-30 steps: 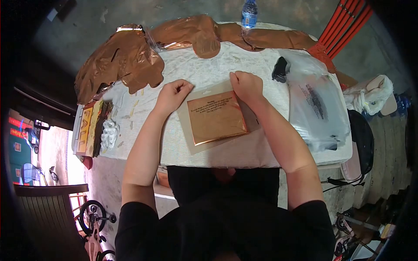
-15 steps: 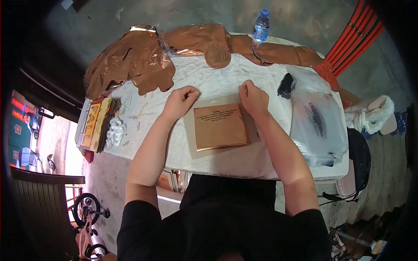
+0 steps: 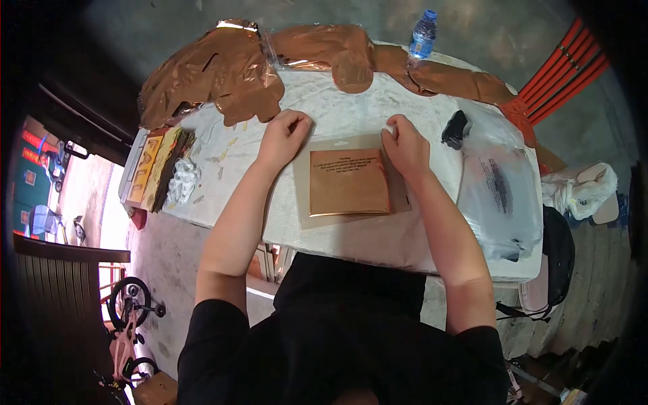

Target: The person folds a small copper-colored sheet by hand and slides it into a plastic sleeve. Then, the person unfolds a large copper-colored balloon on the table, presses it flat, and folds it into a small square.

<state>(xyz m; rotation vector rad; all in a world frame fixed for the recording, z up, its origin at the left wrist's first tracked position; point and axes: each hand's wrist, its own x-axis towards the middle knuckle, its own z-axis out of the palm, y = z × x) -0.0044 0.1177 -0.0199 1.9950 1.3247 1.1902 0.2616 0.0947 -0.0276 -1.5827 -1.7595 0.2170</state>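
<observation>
Between my hands lies a flat clear plastic packet [image 3: 349, 196], with a folded copper-coloured foil piece inside and dark warning print near its top. My left hand [image 3: 285, 140] rests on the table just beyond the packet's upper left corner, fingers curled in a loose fist with nothing seen in it. On the other side, my right hand [image 3: 408, 147] is also curled, close by the packet's upper right edge and perhaps touching it. Copper foil sheets [image 3: 236, 74], crumpled and flattened, are spread along the far edge of the table.
The white-covered table [image 3: 236, 162] carries a stack of clear plastic bags [image 3: 499, 196] and a small black item [image 3: 455, 129] at right. A water bottle [image 3: 423, 34] stands at the far edge. Gold-and-brown packs [image 3: 152, 169] and crumpled white plastic [image 3: 182, 181] lie at left.
The view has shifted, so the table and packet appear slightly higher and further right. My hands are a little further apart, still curled; the packet looks otherwise unchanged.
</observation>
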